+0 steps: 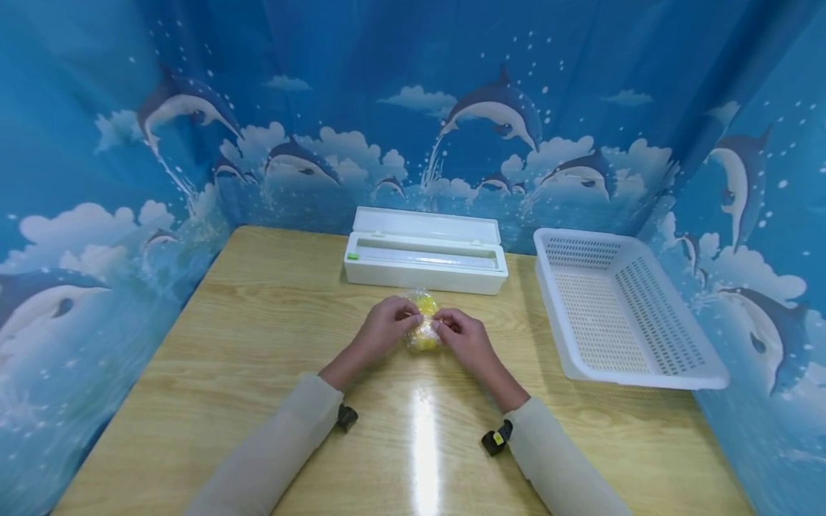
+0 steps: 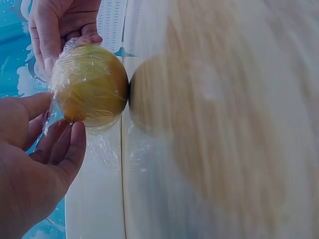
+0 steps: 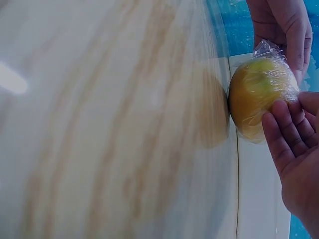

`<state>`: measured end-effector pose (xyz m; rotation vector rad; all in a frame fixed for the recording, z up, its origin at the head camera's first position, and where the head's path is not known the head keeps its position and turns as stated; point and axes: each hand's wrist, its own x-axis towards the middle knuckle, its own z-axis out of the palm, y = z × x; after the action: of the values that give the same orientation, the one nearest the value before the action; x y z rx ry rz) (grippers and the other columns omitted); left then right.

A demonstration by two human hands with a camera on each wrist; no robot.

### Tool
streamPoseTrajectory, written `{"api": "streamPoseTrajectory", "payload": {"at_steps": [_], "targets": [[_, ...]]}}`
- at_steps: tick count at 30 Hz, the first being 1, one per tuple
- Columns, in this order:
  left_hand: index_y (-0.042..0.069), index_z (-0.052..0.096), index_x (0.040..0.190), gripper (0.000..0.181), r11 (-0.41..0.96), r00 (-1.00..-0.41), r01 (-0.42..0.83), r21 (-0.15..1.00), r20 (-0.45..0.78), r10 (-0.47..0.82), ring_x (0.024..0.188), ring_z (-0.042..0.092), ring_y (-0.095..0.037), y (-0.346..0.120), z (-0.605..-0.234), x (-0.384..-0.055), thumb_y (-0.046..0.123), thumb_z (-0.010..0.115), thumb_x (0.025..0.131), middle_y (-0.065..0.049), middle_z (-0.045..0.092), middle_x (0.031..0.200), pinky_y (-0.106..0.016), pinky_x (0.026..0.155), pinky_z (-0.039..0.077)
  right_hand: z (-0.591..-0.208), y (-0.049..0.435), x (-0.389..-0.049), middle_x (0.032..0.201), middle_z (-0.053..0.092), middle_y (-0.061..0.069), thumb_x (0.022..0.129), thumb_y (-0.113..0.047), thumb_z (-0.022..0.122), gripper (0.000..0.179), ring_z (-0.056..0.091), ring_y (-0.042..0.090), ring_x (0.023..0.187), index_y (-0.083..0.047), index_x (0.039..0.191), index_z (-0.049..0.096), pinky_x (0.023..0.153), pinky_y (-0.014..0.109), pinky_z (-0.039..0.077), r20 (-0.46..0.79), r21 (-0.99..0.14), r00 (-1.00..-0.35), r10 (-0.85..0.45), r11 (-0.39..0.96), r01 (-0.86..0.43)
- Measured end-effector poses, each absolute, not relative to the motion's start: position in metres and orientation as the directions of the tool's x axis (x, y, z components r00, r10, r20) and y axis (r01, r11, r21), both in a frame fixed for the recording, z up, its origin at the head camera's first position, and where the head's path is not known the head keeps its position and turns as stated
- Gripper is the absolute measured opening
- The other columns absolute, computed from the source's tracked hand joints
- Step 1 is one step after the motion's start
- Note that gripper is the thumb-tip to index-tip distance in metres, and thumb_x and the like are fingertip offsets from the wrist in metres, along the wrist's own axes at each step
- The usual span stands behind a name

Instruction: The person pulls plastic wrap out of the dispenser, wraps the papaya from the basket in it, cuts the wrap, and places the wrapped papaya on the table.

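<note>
A round yellow fruit [image 1: 424, 342] wrapped in clear cling film [image 2: 70, 55] rests on the table between both hands. My left hand [image 1: 386, 326] pinches the film at the fruit's left side, thumb against fingers. From the right, my right hand [image 1: 466, 337] pinches the film over the fruit, its fingertips [image 3: 280, 112] right at the fruit's side. Wrinkled film bunches at the fruit's upper end. Just behind stands a white cling film dispenser box [image 1: 422, 278], its lid raised and a film roll [image 1: 419, 258] inside.
A white perforated plastic basket [image 1: 574, 358] stands at the right of the wooden table [image 1: 271, 322]. Blue curtains [image 1: 387, 43] printed with dolphins hang around the back and sides.
</note>
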<state>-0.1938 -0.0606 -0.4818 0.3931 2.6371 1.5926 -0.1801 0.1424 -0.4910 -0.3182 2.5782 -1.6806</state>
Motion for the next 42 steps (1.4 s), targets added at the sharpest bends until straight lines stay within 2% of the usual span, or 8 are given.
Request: {"api": "streamPoseTrajectory", "payload": {"at_steps": [7,12,15,20,25,29,37,42], "targets": [[0.012,0.069,0.112,0.021,0.358,-0.955,0.175,0.917,0.070,0.287,0.112,0.067,-0.024,-0.068,-0.484,-0.194,0.021,0.072,0.094,-0.004,0.071,0.115,-0.039,0.098,0.055,-0.489,0.144,-0.180,0.089,0.066,0.007,0.098,-0.024,0.067,0.018,0.063,0.021,0.078,-0.014,0.113,0.071,0.065,0.029,0.055,0.018,-0.919,-0.987,-0.162,0.387,-0.081],[0.012,0.066,0.119,0.033,0.294,-0.918,0.157,0.943,0.029,0.395,0.121,0.062,-0.029,-0.073,-0.485,-0.191,0.011,0.077,0.088,-0.006,0.064,0.130,-0.038,0.098,0.056,-0.489,0.148,-0.182,0.089,0.065,0.007,0.098,-0.024,0.067,0.017,0.063,0.020,0.077,-0.014,0.112,0.071,0.067,0.033,0.056,0.008,-0.924,-0.989,-0.146,0.378,-0.063],[0.009,0.065,0.116,0.035,0.258,-0.890,0.171,0.951,0.037,0.454,0.127,0.057,-0.029,-0.074,-0.486,-0.191,0.004,0.079,0.084,-0.009,0.057,0.138,-0.034,0.098,0.056,-0.489,0.150,-0.183,0.089,0.065,0.008,0.098,-0.022,0.067,0.017,0.063,0.019,0.077,-0.013,0.112,0.071,0.068,0.032,0.056,0.011,-0.929,-0.989,-0.146,0.365,-0.064],[0.005,0.065,0.103,0.024,0.259,-0.878,0.219,0.941,0.075,0.472,0.132,0.052,-0.033,-0.073,-0.485,-0.190,-0.001,0.078,0.084,-0.015,0.052,0.143,-0.032,0.097,0.056,-0.491,0.152,-0.186,0.089,0.066,0.007,0.098,-0.018,0.067,0.018,0.062,0.016,0.076,-0.011,0.114,0.070,0.068,0.029,0.055,0.001,-0.931,-0.989,-0.148,0.361,-0.055],[0.010,0.070,0.095,0.010,0.357,-0.900,0.256,0.898,0.087,0.427,0.123,0.060,-0.028,-0.071,-0.486,-0.192,0.003,0.074,0.089,-0.012,0.059,0.136,-0.031,0.097,0.056,-0.490,0.154,-0.187,0.088,0.066,0.007,0.098,-0.015,0.066,0.017,0.062,0.017,0.075,-0.009,0.114,0.071,0.068,0.030,0.055,0.005,-0.931,-0.987,-0.161,0.360,-0.063],[0.016,0.071,0.090,0.008,0.419,-0.920,0.254,0.872,0.085,0.382,0.114,0.064,-0.022,-0.069,-0.487,-0.194,0.008,0.073,0.091,-0.007,0.065,0.128,-0.032,0.097,0.055,-0.490,0.155,-0.187,0.088,0.066,0.008,0.098,-0.015,0.066,0.018,0.062,0.016,0.075,-0.010,0.114,0.071,0.069,0.032,0.056,0.010,-0.929,-0.984,-0.176,0.361,-0.074],[0.017,0.074,0.094,0.009,0.431,-0.948,0.210,0.878,0.074,0.309,0.109,0.065,-0.019,-0.068,-0.483,-0.193,0.009,0.074,0.090,-0.001,0.071,0.111,-0.037,0.098,0.055,-0.490,0.156,-0.188,0.091,0.066,0.008,0.099,-0.016,0.065,0.019,0.064,0.016,0.078,-0.011,0.117,0.070,0.071,0.031,0.058,0.005,-0.922,-0.981,-0.195,0.379,-0.080],[0.012,0.073,0.102,0.014,0.389,-0.955,0.184,0.903,0.071,0.288,0.106,0.067,-0.020,-0.068,-0.484,-0.195,0.007,0.075,0.089,-0.003,0.070,0.109,-0.037,0.097,0.056,-0.487,0.154,-0.188,0.092,0.066,0.012,0.100,-0.012,0.063,0.021,0.064,0.019,0.079,-0.007,0.120,0.069,0.075,0.041,0.060,-0.007,-0.924,-0.978,-0.209,0.374,-0.073]]}}
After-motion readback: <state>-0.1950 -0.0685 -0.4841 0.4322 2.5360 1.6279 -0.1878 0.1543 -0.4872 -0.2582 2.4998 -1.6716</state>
